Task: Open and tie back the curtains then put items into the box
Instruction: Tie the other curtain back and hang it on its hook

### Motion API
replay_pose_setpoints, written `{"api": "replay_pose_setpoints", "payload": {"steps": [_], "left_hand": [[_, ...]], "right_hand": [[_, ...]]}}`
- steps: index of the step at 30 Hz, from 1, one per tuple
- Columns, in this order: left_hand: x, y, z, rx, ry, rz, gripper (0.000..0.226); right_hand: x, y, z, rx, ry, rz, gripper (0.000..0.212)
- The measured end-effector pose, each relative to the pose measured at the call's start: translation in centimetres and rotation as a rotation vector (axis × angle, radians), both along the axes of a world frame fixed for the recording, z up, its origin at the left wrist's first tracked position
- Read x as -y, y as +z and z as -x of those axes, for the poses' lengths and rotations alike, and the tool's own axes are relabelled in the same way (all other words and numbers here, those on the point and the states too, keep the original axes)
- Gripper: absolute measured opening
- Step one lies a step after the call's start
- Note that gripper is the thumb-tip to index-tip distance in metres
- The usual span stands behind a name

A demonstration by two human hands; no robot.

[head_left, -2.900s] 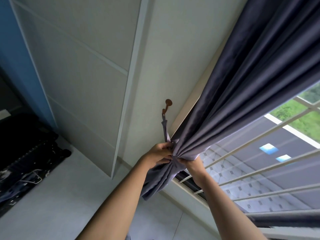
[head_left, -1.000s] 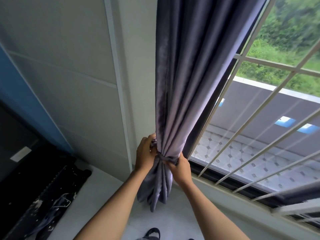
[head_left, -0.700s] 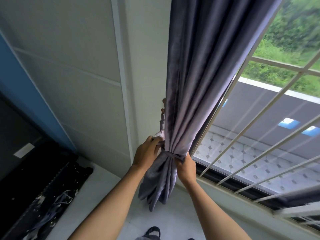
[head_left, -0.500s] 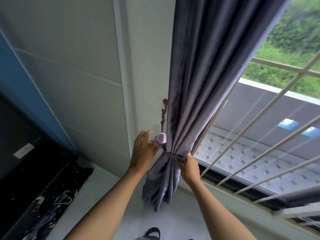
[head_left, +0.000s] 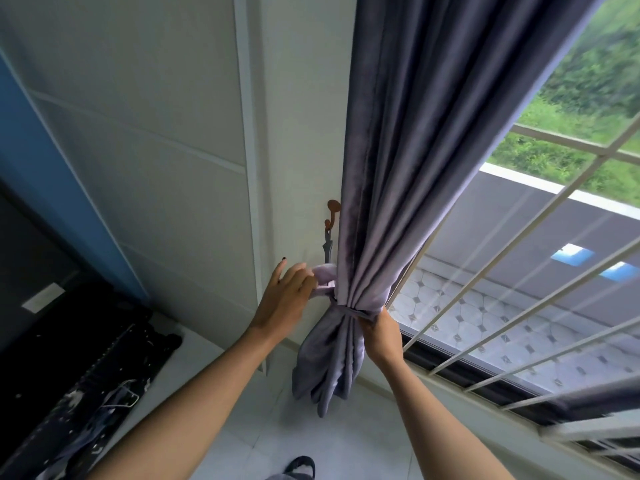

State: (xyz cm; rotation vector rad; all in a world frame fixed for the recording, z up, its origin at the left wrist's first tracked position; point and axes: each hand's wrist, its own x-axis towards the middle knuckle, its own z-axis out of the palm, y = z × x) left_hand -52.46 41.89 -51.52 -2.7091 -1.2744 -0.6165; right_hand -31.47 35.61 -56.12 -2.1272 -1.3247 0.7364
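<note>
At the wall beside the window, in the head view, the curtain (head_left: 398, 188) hangs gathered into a bunch, cinched low down by a tieback (head_left: 349, 310) of the same grey cloth. The left hand (head_left: 282, 306) has its fingers (head_left: 294, 271) partly spread, thumb and forefinger seeming to pinch the tieback's loose loop just beside the bunch. The right hand (head_left: 381, 336) grips the band on the window side, its fingers curled behind the cloth and mostly hidden. The tieback's other end runs up to a small brown hook (head_left: 332, 211) on the wall above the left hand.

My guess at the risk: the loop is held lightly, so if it slips before it is fastened, the band slackens and the bunch falls open again. A pull too far sideways could also drag the strap off the hook (the hook looks small, and the curtain's edge half covers it).

No box shows here, so that part of the task looks not yet begun. Left of the arms lies a dark heap (head_left: 79, 368) with a wire hanger on the floor (head_left: 242, 445), close to where the person stands; it could catch a foot on turning away. White window bars (head_left: 519, 271) stand right behind the right hand, leaving little room there. A slipper (head_left: 301, 465) shows at the bottom edge.
</note>
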Motion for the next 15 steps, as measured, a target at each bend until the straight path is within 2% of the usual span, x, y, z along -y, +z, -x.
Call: {"api": "replay_pose_setpoints", "payload": {"steps": [5, 9, 15], "left_hand": [[2.2, -1.7, 1.4, 0.053, -0.015, 0.025, 0.034], [5.0, -3.5, 0.2, 0.061, -0.043, 0.174, 0.06], [8.2, -5.7, -2.5, 0.156, -0.034, 0.355, 0.059]], "right_hand": [[-0.1, 0.1, -0.3, -0.023, -0.043, 0.043, 0.03], [0.3, 0.1, 0.4, -0.035, -0.067, 0.006, 0.028], [1.6, 0.6, 0.4, -0.04, -0.065, -0.038, 0.023]]}}
